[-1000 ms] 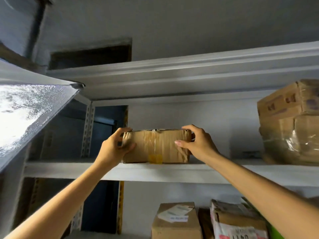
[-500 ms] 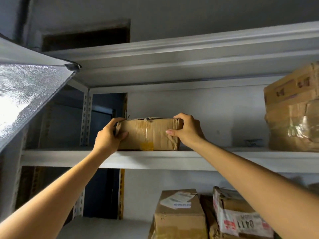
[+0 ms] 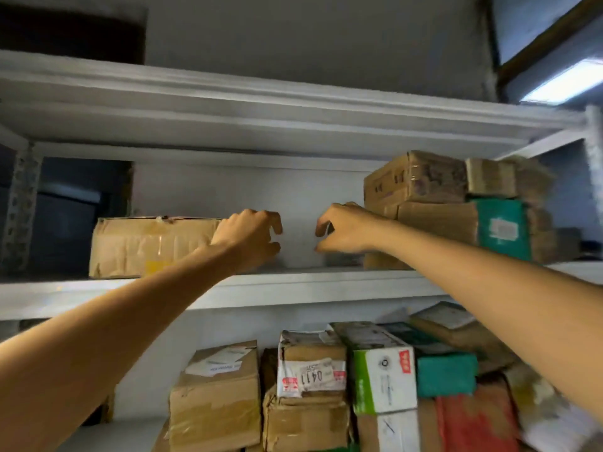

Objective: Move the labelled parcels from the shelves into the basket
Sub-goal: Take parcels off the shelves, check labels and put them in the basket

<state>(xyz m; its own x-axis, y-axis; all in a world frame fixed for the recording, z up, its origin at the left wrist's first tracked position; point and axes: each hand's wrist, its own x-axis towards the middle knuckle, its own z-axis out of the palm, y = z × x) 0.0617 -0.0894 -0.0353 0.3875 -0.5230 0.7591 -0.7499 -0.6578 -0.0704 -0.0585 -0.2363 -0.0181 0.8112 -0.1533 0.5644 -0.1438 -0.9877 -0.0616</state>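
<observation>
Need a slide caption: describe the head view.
Left hand and right hand hover, fingers curled, between a cardboard box and stacked parcels on the shelf.

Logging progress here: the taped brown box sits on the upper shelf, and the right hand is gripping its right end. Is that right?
Not quite. In the head view the taped brown box does sit on the upper shelf, but the right hand is clear of it, over near the stacked parcels, its fingers curled round nothing.
</observation>
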